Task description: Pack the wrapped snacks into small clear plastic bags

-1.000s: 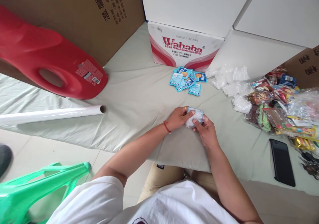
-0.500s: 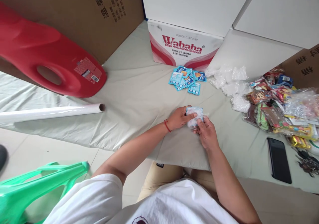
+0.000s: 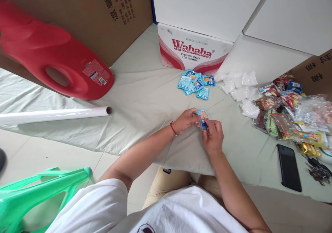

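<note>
Cloth-covered surface [image 3: 145, 87], blue printed sachet [image 3: 204, 123] just right of the frame's centre.
Left hand [image 3: 187, 120] and right hand [image 3: 213, 136] pinch it; a slack grip could drop it, a hard tug tear it.

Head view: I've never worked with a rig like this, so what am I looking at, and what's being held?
There's no machine here, just a person's bare hands. Every picture comes from one camera worn on their head, looking forward and down. The left hand, with a red bracelet at its wrist, and the right hand together hold a small blue packet. On the pale cloth beyond lie similar packets; to the right are crumpled clear plastic, wrapped snacks, a phone and keys; to the left, a white roll.
</note>
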`<state>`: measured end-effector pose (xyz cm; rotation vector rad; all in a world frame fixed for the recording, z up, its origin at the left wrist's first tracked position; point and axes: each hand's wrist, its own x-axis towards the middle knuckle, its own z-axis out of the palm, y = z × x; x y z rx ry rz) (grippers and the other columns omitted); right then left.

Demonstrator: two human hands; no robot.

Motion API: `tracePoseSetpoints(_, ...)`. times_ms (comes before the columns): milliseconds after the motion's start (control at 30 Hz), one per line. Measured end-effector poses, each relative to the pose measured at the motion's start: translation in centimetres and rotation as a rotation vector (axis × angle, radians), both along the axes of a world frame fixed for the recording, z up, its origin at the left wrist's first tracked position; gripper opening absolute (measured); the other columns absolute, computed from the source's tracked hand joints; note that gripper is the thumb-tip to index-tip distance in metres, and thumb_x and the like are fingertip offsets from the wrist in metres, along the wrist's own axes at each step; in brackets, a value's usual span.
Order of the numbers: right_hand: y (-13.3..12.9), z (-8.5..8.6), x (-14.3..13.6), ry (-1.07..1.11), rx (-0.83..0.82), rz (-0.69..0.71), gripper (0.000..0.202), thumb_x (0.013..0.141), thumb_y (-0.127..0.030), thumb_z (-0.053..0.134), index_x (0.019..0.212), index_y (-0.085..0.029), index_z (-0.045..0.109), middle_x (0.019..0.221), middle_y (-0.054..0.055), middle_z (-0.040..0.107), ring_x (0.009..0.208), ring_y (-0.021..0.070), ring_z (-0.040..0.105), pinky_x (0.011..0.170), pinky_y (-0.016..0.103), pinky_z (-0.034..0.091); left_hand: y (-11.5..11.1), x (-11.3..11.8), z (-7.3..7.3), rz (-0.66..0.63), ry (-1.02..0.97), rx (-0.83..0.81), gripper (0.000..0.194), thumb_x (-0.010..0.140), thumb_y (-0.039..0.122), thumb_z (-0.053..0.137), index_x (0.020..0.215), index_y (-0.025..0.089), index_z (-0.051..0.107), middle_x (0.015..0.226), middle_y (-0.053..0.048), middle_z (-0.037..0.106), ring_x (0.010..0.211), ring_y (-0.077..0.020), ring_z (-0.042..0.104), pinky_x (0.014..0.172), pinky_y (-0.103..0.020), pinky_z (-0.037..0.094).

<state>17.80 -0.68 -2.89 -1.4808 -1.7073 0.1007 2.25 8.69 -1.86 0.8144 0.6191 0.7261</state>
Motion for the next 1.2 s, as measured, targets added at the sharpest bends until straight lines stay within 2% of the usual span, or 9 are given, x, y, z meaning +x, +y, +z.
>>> tracePoseSetpoints(167, 0.0, 0.2, 0.5, 0.360, -0.102, -0.058, 0.033, 0.098, -0.031, 0.056, 0.129, -0.026, 0.068, 0.125, 0.010, 0.061, 0.106, 0.0208, 0.063, 0.091, 0.041, 0.058, 0.8, -0.2, -0.6, 0.126, -0.089, -0.058, 0.068, 0.054, 0.040, 0.101, 0.096, 0.020, 0.053, 0.086, 0.005, 0.066, 0.072, -0.0096, 0.063, 0.068, -0.023, 0.048)
tracePoseSetpoints(233, 0.4, 0.5, 1.2, 0.648, -0.178, -0.140, 0.048, 0.097, -0.046, 0.061, 0.140, -0.025, 0.059, 0.132, 0.012, 0.061, 0.109, 0.0212, 0.064, 0.089, 0.041, 0.059, 0.8, -0.2, -0.5, 0.083, -0.130, -0.063, 0.067, 0.055, 0.039, 0.101, 0.097, 0.021, 0.052, 0.092, 0.004, 0.067, 0.078, -0.0118, 0.066, 0.074, -0.027, 0.052)
tracePoseSetpoints(367, 0.9, 0.8, 1.7, 0.990, -0.494, -0.007, 0.063, 0.085, -0.063, 0.074, 0.133, -0.022, 0.061, 0.118, 0.009, 0.070, 0.097, 0.0215, 0.070, 0.079, 0.039, 0.063, 0.1, 0.2, -0.5, -0.032, -0.090, 0.060, 0.059, 0.061, 0.044, 0.097, 0.096, 0.019, 0.056, 0.089, 0.002, 0.067, 0.079, -0.0129, 0.063, 0.077, -0.029, 0.050)
tracePoseSetpoints(500, 0.6, 0.9, 1.5, 0.816, -0.584, -0.065, 0.049, 0.081, -0.065, 0.077, 0.101, -0.021, 0.071, 0.083, 0.001, 0.070, 0.074, 0.0175, 0.066, 0.072, 0.034, 0.061, -0.4, 0.5, -1.1, -0.030, 0.102, 0.223, 0.048, 0.066, 0.044, 0.092, 0.093, 0.018, 0.061, 0.081, 0.004, 0.064, 0.075, -0.0120, 0.059, 0.077, -0.027, 0.047)
tracePoseSetpoints(667, -0.1, 1.2, 3.3, 0.496, -0.664, -0.126, 0.050, 0.084, -0.069, 0.069, 0.096, -0.021, 0.072, 0.067, -0.001, 0.067, 0.061, 0.0182, 0.063, 0.059, 0.031, 0.056, -0.2, 0.4, -1.6, -0.019, 0.267, 0.358, 0.033, 0.075, 0.037, 0.083, 0.099, 0.018, 0.071, 0.092, -0.002, 0.073, 0.082, -0.0158, 0.065, 0.080, -0.029, 0.051)
tracePoseSetpoints(833, 1.7, 3.1, 10.8, 0.590, -0.667, -0.288, 0.035, 0.084, -0.050, 0.078, 0.093, -0.017, 0.074, 0.079, 0.007, 0.074, 0.058, 0.0185, 0.064, 0.059, 0.036, 0.055, 0.1, 0.0, -1.8, -0.064, 0.256, 0.356, 0.029, 0.080, 0.031, 0.079, 0.103, 0.016, 0.070, 0.088, -0.004, 0.074, 0.082, -0.0160, 0.069, 0.081, -0.030, 0.052)
tracePoseSetpoints(967, 6.0, 7.0, 19.4, 0.710, -0.389, -0.574, 0.019, 0.094, -0.018, 0.067, 0.109, -0.011, 0.076, 0.113, 0.022, 0.075, 0.064, 0.0118, 0.065, 0.061, 0.039, 0.050, 0.2, 0.0, -1.9, -0.111, 0.293, 0.380, 0.025, 0.081, 0.032, 0.077, 0.099, 0.017, 0.069, 0.084, -0.003, 0.072, 0.079, -0.0153, 0.067, 0.077, -0.029, 0.052)
tracePoseSetpoints(1100, 11.3, 11.2, 27.4, 0.632, -0.221, -0.708, 0.046, 0.091, -0.009, 0.061, 0.137, -0.011, 0.067, 0.126, 0.027, 0.071, 0.057, 0.0068, 0.065, 0.054, 0.038, 0.035, 0.2, 0.0, -1.9, -0.123, 0.337, 0.424, 0.024, 0.082, 0.033, 0.075, 0.100, 0.017, 0.069, 0.086, -0.003, 0.071, 0.081, -0.0162, 0.066, 0.078, -0.029, 0.052)
tracePoseSetpoints(1200, 13.9, 11.9, 31.7, 0.533, -0.140, -0.860, 0.069, 0.088, -0.012, 0.064, 0.155, -0.016, 0.048, 0.129, 0.027, 0.069, 0.057, 0.0075, 0.065, 0.056, 0.039, 0.029, 0.3, -0.1, -1.8, -0.140, 0.357, 0.440, 0.023, 0.084, 0.032, 0.072, 0.101, 0.017, 0.069, 0.087, -0.004, 0.071, 0.081, -0.0166, 0.066, 0.078, -0.030, 0.053)
